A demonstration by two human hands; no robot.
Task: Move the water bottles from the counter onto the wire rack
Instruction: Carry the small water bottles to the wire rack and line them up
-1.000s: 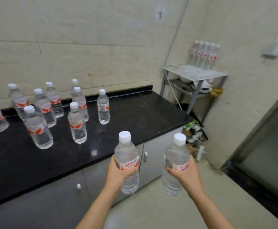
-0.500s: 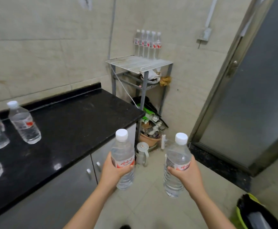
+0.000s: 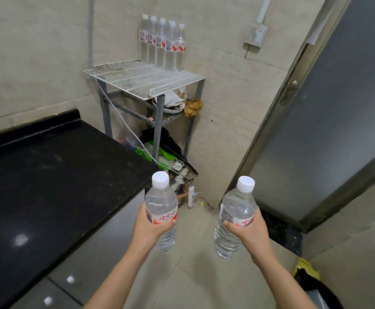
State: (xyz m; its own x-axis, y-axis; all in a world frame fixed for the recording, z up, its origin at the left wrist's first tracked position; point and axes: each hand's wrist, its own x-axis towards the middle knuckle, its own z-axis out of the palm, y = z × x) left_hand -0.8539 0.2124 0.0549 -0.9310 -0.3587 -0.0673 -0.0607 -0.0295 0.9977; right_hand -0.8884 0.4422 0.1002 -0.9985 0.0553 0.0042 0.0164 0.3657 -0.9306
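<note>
Soft, even indoor light, fairly bright; faint shadows. White glare spots on the glossy desk (image 3: 59, 186). Door (image 3: 338, 108) right of desk leans from wide-angle distortion. Bottles (image 3: 163, 43) beyond desk look hazy.

**Red script on the labels, none of it clear**

The left bottle (image 3: 161, 208), gripped in my left hand (image 3: 149, 228) at lower centre, has a white label with red brush-style Chinese characters above a red band. I cannot read them for sure. The right bottle (image 3: 237, 210), gripped in my right hand (image 3: 250, 233), shows only part of the same red script. The rack bottles (image 3: 163, 44), at upper centre, carry white-and-red labels too small to read.
</note>
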